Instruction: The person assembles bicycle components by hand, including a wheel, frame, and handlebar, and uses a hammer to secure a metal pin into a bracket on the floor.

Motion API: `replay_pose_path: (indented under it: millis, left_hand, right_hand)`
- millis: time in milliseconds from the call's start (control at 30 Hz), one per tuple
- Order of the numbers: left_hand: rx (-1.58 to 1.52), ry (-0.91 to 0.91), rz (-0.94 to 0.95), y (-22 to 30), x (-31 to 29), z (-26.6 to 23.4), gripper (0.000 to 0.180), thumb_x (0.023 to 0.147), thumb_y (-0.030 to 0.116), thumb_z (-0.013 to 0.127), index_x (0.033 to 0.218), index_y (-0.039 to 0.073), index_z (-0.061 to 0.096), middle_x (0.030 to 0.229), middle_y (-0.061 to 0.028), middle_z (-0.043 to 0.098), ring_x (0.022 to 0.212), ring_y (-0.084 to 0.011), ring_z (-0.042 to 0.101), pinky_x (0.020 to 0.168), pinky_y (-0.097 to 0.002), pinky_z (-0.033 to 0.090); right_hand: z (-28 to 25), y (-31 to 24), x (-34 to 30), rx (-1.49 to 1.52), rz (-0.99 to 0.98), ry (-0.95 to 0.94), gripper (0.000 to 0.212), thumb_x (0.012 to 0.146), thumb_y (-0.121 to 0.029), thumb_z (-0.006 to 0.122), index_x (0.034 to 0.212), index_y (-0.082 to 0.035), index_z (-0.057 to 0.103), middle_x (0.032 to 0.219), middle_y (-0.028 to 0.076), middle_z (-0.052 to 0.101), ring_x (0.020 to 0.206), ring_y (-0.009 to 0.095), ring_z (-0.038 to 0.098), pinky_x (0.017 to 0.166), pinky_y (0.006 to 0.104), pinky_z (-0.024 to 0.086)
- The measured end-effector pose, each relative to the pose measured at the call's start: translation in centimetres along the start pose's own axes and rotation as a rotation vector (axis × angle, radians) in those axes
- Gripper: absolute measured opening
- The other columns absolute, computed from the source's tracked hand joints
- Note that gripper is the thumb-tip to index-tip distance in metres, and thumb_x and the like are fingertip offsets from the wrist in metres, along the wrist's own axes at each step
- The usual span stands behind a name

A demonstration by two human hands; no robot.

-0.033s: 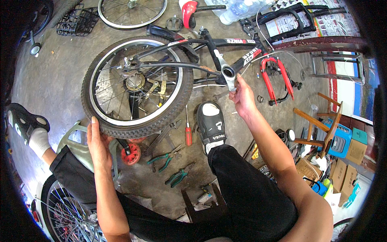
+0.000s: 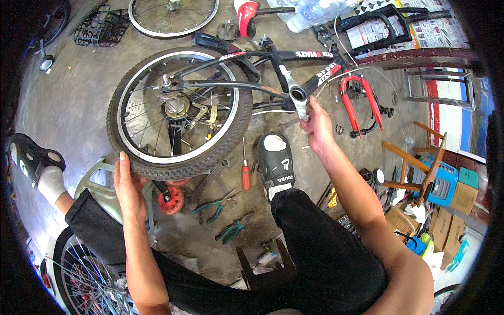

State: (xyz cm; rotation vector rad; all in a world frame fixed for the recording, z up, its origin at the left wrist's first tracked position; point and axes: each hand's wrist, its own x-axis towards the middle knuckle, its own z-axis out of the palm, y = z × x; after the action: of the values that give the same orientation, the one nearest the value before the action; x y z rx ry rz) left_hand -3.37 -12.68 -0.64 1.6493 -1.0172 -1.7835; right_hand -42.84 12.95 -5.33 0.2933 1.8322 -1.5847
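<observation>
A black bicycle frame [image 2: 223, 84] lies on its side, with a knobby-tyred wheel [image 2: 242, 131] fitted at its rear. My left hand [image 2: 129, 189] holds the near left edge of the tyre, thumb on the upper side and the other fingers partly hidden beneath. My right hand [image 2: 318, 126] is closed on the grey metal piece [image 2: 300, 106] by the frame's round, open bottom bracket shell [image 2: 298, 94]. A red-handled screwdriver [image 2: 245, 176] lies on the floor between the wheel and my shoe. Two pliers with green handles, one [image 2: 210, 209] beside the other [image 2: 234, 228], rest nearer me.
A red fork [image 2: 345, 100] lies right of the frame. Under the tyre's near side are a red small wheel [image 2: 171, 200] and a pale green stool [image 2: 96, 176]. Another wheel [image 2: 137, 26] and a red-and-black saddle [image 2: 244, 16] lie at the back. A wooden stool [image 2: 417, 163] stands right.
</observation>
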Motion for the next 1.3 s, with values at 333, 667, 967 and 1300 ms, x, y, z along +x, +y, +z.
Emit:
replay_pose_path:
  millis: [333, 667, 967, 1300]
  left_hand:
    - [0.008, 0.001, -0.032, -0.1, 0.0, -0.7, 0.054, 0.103, 0.046, 0.064, 0.132, 0.002, 0.058, 0.110, -0.0019, 0.070, 0.088, -0.0094, 0.066, 0.071, -0.0264, 0.053]
    - [-0.040, -0.002, -0.026, -0.1, 0.0, -0.1, 0.044, 0.103, 0.047, 0.063, 0.125, 0.009, 0.062, 0.104, 0.0013, 0.070, 0.083, -0.0090, 0.065, 0.070, -0.0279, 0.050]
    - [-0.093, -0.032, -0.011, -0.5, 0.1, -0.6, 0.051, 0.101, 0.043, 0.068, 0.132, 0.003, 0.058, 0.106, 0.0006, 0.070, 0.083, -0.0077, 0.063, 0.067, -0.0256, 0.047]
    - [-0.089, 0.044, 0.015, -0.6, -0.3, 0.1, 0.057, 0.098, 0.041, 0.071, 0.135, 0.001, 0.055, 0.106, 0.0010, 0.069, 0.082, -0.0074, 0.060, 0.067, -0.0253, 0.044]
  right_hand:
    - [3.7, -6.4, 3.7, -0.917, -0.665, 0.039, 0.045, 0.097, -0.039, 0.066, 0.112, 0.003, 0.069, 0.101, 0.015, 0.074, 0.096, 0.024, 0.071, 0.087, 0.0362, 0.053]
    - [8.8, -9.4, 12.8, -0.998, 0.154, -0.350, 0.035, 0.098, -0.047, 0.065, 0.086, -0.013, 0.062, 0.071, -0.003, 0.053, 0.055, 0.014, 0.044, 0.056, 0.0339, 0.041]
    - [7.3, -7.6, 14.6, -0.708, 0.205, -0.368, 0.028, 0.105, -0.034, 0.052, 0.096, -0.012, 0.066, 0.089, 0.007, 0.074, 0.067, 0.017, 0.068, 0.052, 0.0313, 0.042]
    - [6.4, -7.1, 15.8, -0.754, 0.145, -0.383, 0.031, 0.104, -0.029, 0.053, 0.106, -0.003, 0.069, 0.095, 0.017, 0.076, 0.060, 0.020, 0.066, 0.046, 0.0323, 0.045]
